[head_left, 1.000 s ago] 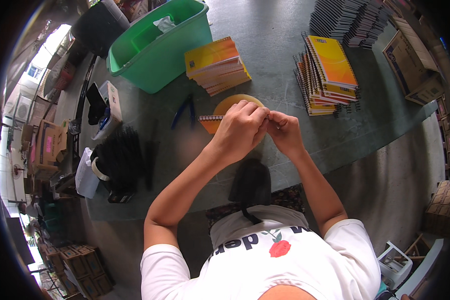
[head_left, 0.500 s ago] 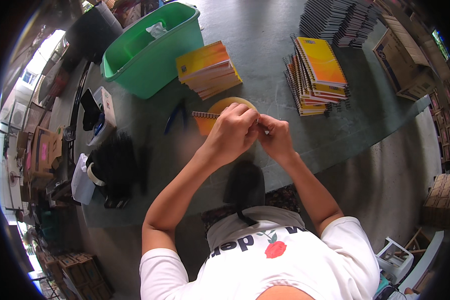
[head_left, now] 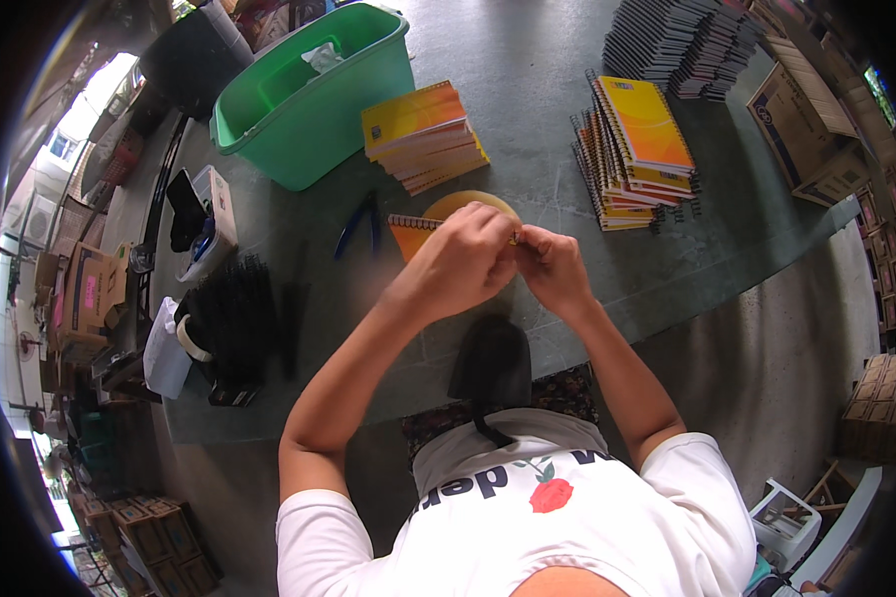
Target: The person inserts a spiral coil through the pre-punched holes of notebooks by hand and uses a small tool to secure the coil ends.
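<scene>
An orange notebook [head_left: 405, 237] with a spiral binding lies mostly hidden under my left hand [head_left: 463, 257]. The fingers of that hand are closed over its bound edge. My right hand [head_left: 556, 267] pinches at the right end of the same edge, its fingertips against those of the left; the exact bit they grip is covered. Behind the hands shows a yellow rounded thing [head_left: 488, 202], partly covered by them. Blue-handled pliers [head_left: 358, 227] lie on the table left of the notebook.
Beyond stand a notebook stack [head_left: 423, 134], spiral-bound notebooks [head_left: 642, 129] and a green tub [head_left: 304, 149]. Dark spiral-bound stacks [head_left: 672, 50] and a cardboard box [head_left: 801, 129] are far right. On the left are a plastic box [head_left: 212, 224], black coils [head_left: 239, 313] and a tape roll [head_left: 191, 340].
The whole view has shifted slightly, so the table things sit a little further right. Both hands stay closed together at the notebook's edge, with only small finger movement.
</scene>
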`<state>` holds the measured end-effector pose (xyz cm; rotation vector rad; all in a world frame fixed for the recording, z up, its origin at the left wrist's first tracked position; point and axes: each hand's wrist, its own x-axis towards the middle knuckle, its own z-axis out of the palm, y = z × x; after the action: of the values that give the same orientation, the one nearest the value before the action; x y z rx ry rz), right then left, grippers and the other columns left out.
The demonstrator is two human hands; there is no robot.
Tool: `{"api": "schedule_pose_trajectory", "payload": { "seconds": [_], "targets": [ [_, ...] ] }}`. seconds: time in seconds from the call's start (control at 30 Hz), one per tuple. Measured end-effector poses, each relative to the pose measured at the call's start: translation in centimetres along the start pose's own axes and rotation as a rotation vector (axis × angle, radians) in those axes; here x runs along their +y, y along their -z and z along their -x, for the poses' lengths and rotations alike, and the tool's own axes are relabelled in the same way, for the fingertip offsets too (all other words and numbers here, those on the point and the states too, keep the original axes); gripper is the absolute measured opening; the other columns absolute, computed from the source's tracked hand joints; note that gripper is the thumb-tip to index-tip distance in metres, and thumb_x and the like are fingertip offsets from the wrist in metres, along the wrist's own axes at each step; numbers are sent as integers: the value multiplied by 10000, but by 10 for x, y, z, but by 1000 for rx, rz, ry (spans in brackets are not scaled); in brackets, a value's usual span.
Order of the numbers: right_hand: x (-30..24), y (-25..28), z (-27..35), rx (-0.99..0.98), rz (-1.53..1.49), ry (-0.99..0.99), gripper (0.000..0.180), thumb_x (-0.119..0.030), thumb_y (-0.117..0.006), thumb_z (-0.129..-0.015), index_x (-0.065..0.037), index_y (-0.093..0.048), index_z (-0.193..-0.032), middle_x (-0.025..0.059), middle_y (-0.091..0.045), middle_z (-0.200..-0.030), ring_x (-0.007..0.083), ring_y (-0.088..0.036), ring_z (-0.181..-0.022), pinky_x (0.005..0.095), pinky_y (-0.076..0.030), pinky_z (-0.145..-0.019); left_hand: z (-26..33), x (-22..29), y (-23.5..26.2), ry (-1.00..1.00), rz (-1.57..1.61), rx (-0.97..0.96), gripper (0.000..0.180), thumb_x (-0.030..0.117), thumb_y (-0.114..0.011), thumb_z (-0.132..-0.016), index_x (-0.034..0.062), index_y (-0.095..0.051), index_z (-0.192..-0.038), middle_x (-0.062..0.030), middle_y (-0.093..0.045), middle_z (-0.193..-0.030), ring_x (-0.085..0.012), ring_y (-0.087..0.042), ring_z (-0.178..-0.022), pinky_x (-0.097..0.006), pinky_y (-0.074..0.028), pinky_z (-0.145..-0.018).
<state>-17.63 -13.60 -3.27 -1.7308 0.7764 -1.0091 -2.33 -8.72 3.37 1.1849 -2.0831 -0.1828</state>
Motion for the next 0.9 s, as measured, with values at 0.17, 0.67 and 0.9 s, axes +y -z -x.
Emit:
{"api": "schedule_pose_trajectory", "payload": {
  "seconds": [0.17, 0.67, 0.9],
  "targets": [
    [-3, 3, -1, 34, -12, 11, 142, -75, -670, -853, -3, -678, -975, 87, -697, -767, 63, -611, -656, 257, -491, -594, -1, -12, 18, 93, 92, -142, 213, -29, -581, -804, -14, -598, -1016, -172, -643, -945, -326, -621, -926, -413, -501, -792],
    [-7, 7, 3, -14, 269, 133, 164, -66, -649, -833, -30, -661, -992, 173, -660, -836, 312, -657, -707, 338, -513, -624, 1, -4, -2, 19, -34, -97, 223, -20, -631, -734, -1, -616, -956, -129, -633, -886, -309, -601, -868, -380, -493, -768],
    [-9, 6, 9, 3, 242, 209, 218, -21, -628, -827, -32, -655, -1043, 166, -672, -882, 279, -677, -752, 318, -522, -634, -1, 9, -4, 168, -64, -87, 224, 23, -686, -705, 48, -607, -913, -109, -608, -929, -324, -548, -947, -398, -482, -805]
  ]
}}
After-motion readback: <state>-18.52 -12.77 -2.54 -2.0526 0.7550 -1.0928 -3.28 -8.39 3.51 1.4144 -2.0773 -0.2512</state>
